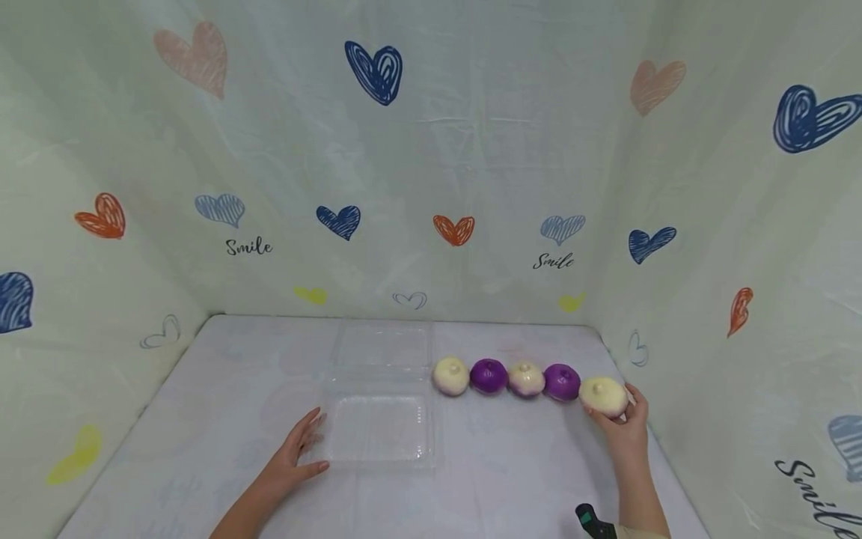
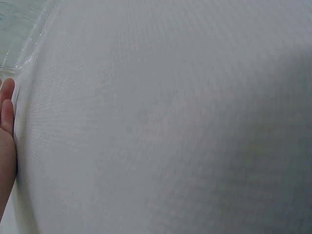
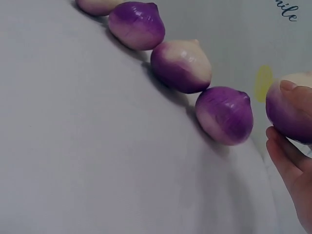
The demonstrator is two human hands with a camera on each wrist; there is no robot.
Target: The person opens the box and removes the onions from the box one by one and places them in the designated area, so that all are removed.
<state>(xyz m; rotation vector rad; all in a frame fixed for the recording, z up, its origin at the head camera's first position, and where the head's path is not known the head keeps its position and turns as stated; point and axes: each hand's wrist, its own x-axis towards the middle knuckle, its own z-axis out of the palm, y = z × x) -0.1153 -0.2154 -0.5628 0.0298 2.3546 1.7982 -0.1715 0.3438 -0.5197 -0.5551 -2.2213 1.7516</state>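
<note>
My right hand (image 1: pixel 626 427) grips a purple-and-white turnip (image 1: pixel 603 397), pale end up, at the right end of a row. In the right wrist view the fingers (image 3: pixel 280 151) and thumb lie around this turnip (image 3: pixel 287 109), with a gap between it and the row. Several other turnips line up to its left, pale and purple ends up by turns, among them a purple-topped turnip (image 1: pixel 562 382). An opened clear plastic box (image 1: pixel 380 464) lies left of the row. My left hand (image 1: pixel 289 460), fingers spread, is at the box's left side, its fingertips close to the rim.
The box's hinged lid (image 1: pixel 380 329) lies folded back toward the rear wall. A white cloth covers the table (image 1: pixel 222 419), and heart-printed curtains (image 1: pixel 471 150) stand at the back and both sides. A dark wrist device (image 1: pixel 595 520) shows by the right forearm.
</note>
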